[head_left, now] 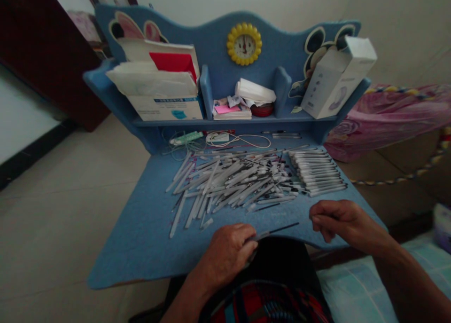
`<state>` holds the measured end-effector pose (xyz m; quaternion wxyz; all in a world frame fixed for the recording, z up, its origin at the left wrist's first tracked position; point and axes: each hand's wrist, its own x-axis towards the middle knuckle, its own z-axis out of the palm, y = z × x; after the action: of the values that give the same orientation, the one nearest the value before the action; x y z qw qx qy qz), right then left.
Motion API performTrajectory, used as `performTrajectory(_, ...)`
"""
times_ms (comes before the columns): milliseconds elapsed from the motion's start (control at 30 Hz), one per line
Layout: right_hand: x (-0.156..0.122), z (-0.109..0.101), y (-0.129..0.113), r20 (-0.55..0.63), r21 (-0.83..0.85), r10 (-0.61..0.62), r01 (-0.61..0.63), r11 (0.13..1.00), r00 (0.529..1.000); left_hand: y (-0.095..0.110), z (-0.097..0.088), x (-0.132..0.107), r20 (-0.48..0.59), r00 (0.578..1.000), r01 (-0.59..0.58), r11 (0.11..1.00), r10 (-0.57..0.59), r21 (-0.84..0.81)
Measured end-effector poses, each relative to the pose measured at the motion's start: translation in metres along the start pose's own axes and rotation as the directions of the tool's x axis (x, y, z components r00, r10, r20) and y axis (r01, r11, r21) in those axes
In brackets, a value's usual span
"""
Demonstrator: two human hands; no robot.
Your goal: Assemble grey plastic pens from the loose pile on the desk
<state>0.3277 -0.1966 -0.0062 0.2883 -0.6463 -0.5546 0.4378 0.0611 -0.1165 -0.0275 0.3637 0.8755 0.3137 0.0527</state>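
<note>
Red plaid cloth (pixel 243 299) lay closest, woven, across the person's lap. Going left to right: blue worktop (pixel 134 238), lightly mottled, with a wavy-topped back; printed cardboard box (pixel 165 107) on the shelf at left, pale papers stacked over it. Loose pile of pens (pixel 229 182) covered the middle of the worktop, slim translucent plastic barrels crossing at all angles, small dark parts mixed in, mostly toward its right side. Left hand (pixel 230 248) was in front of the pile near the front edge, thumb and fingers curled, pinching a clear pen piece (pixel 261 236). Yellow clock (pixel 244 44), scalloped rim like petals, was mounted on the back above. Dark refill (pixel 284 227), thin and straight, stuck out of the pen piece toward the right hand, not touching it. Row of pens (pixel 317 170) lay beside the pile, neatly parallel, dark ends to the right. Right hand (pixel 334 219) hovered in front of that row, thumb and index pressed together; couldn't tell if anything tiny and clear was between them. Step in hand, as judged: working on one single pen between both hands; next move seemed to call for a light grip and careful lining-up, refill being so thin. Farther right: glossy white carton (pixel 333 85), tilted; pink cloth (pixel 384 116), softly wrinkled.
</note>
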Motion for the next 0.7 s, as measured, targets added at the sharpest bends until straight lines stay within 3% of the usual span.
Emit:
performTrajectory(100,0.005,0.011,-0.008,0.017,-0.016,-0.017,0.018,1.0,1.0,0.001,0.002,-0.001,-0.016,1.0,-0.012,0.998,0.011,-0.062)
performTrajectory(300,0.014,0.053,-0.032,0.066,-0.065,-0.098,0.102,0.993,0.993,0.001,0.006,-0.002,-0.079,0.997,0.008,0.99,-0.02,-0.143)
performTrajectory(400,0.019,0.066,-0.03,0.017,-0.022,-0.12,0.121,0.992,0.993,-0.001,0.006,-0.006,-0.149,0.986,0.04,0.98,-0.07,-0.196)
performTrajectory(467,0.026,0.069,-0.02,-0.075,-0.038,-0.099,0.096,0.995,0.992,-0.004,0.007,-0.009,-0.197,0.975,0.054,0.969,-0.103,-0.24)
performTrajectory(600,0.05,0.068,0.0,-0.292,-0.333,-0.111,0.008,0.943,0.95,-0.01,0.011,-0.013,-0.259,0.956,0.054,0.95,-0.138,-0.307)
performTrajectory(700,0.07,0.071,0.002,-0.275,-0.648,-0.131,-0.083,0.757,0.953,-0.013,0.013,-0.013,-0.291,0.944,0.055,0.943,-0.156,-0.329)
